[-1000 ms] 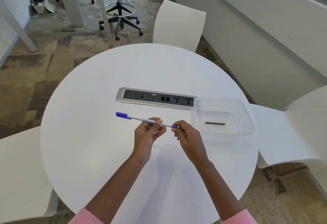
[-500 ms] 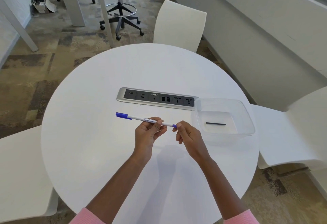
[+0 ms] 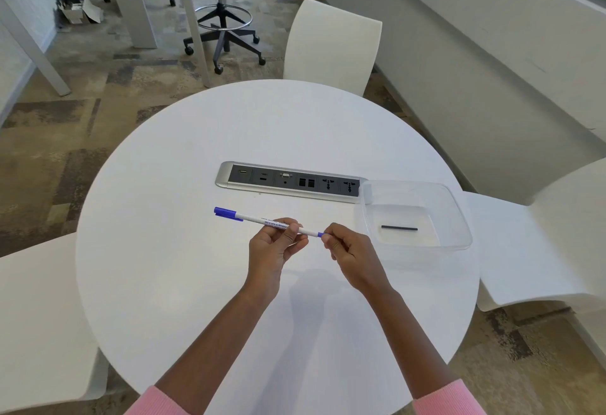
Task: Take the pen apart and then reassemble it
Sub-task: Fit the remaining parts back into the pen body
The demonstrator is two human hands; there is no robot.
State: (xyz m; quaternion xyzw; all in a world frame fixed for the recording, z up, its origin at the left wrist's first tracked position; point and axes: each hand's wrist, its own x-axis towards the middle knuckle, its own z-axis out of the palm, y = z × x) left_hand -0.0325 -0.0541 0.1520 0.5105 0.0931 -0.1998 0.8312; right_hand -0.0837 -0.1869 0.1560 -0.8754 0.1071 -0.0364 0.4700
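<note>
Table (image 3: 164,267) carries a clear tray (image 3: 459,218) holding a thin black piece (image 3: 399,228). Your left grip (image 3: 273,244) curls round the pen (image 3: 255,218) mid-barrel, just above the table; your right grip (image 3: 351,254) pinches its blue end plug (image 3: 320,234). You seem to be dismantling: next, pull that plug straight out.

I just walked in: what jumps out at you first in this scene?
Over the middle of a round white table, two hands hold a blue-capped white pen. The left hand grips the barrel and the right hand pinches its blue end. To the right, a clear plastic tray holds one thin black rod.
</note>
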